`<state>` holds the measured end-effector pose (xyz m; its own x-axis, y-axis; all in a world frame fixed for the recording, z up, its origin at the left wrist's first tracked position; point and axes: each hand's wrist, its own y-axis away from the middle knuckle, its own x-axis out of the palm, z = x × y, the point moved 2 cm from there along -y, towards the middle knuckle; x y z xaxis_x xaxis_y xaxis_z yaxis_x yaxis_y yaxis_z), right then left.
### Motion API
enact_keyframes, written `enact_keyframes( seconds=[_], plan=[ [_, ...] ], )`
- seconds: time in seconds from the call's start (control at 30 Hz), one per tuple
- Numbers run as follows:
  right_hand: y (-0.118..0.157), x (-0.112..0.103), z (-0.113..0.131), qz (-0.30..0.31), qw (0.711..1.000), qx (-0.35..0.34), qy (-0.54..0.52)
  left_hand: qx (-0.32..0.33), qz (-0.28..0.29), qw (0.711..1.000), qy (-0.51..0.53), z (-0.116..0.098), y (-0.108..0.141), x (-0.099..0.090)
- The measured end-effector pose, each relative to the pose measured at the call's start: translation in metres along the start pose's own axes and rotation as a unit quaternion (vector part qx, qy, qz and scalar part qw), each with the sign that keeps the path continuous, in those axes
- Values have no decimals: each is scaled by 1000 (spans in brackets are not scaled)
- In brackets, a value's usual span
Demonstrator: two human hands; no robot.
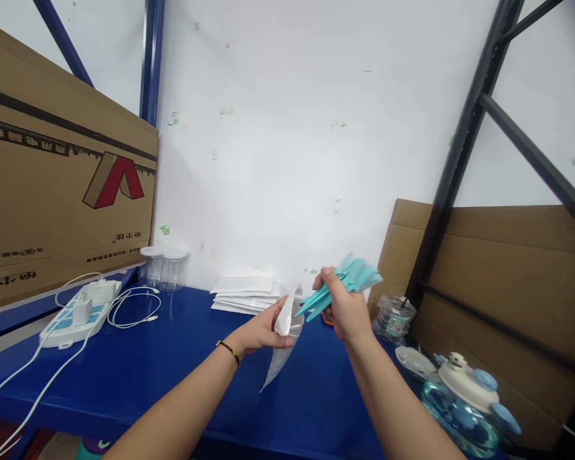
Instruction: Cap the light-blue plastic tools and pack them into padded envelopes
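Head view: a blue tabletop (186, 332) meets a white wall (278, 147).
Left grip (263, 331): pinched on a clear-and-white plastic bag (282, 356), thumb in front.
Right grip (344, 305): closed around a bundle of teal strips (359, 276), which juts out on both sides of the fist.
Teal strips: narrow ends point left and down toward the left grip, right at the bag; whether they sit inside it or just beside it cannot be told.
Bag: hangs above the tabletop, its lower corner pointing down.
White packets (245, 295): stacked against the wall, beyond the left grip, which overlaps their right end.
Red-edged object (326, 320): mostly hidden behind the right grip; unclear what it is.
Teapot (464, 402): low on the right, slightly blurred.
Carton (67, 191): cut off by the left edge.
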<state>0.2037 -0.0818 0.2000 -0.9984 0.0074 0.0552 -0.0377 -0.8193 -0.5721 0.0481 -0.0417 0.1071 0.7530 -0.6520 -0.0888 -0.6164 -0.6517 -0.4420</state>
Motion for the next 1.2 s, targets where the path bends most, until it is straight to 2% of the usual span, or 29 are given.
enact_keyframes(
  seconds=[0.2, 0.33, 0.43, 0.6, 0.83, 1.0, 1.1, 1.2],
  plan=[
    [-1, 17, 10, 137, 978, -84, 133, -12, 21, 1000, 19, 8, -9, 8],
    [-5, 17, 16, 162, 965, -118, 167, -18, 38, 998, 35, 13, -13, 8],
    [-6, 16, 18, 145, 963, -141, 179, -22, 57, 997, 39, 15, -13, 9],
    [-5, 15, 9, 101, 969, -94, 207, -26, 56, 996, 63, 20, -15, 11],
    [-2, 10, -16, 100, 965, -53, 234, -30, 30, 994, 99, 29, -9, 11],
    [0, 4, -42, 128, 951, -7, 282, -69, 18, 996, 54, 52, 8, 22],
    [1, 1, -52, 152, 948, 5, 280, -79, 11, 993, 84, 63, 13, 31],
    [0, 0, -54, 161, 945, 9, 283, -76, -5, 989, 130, 64, 10, 35]
  ],
)
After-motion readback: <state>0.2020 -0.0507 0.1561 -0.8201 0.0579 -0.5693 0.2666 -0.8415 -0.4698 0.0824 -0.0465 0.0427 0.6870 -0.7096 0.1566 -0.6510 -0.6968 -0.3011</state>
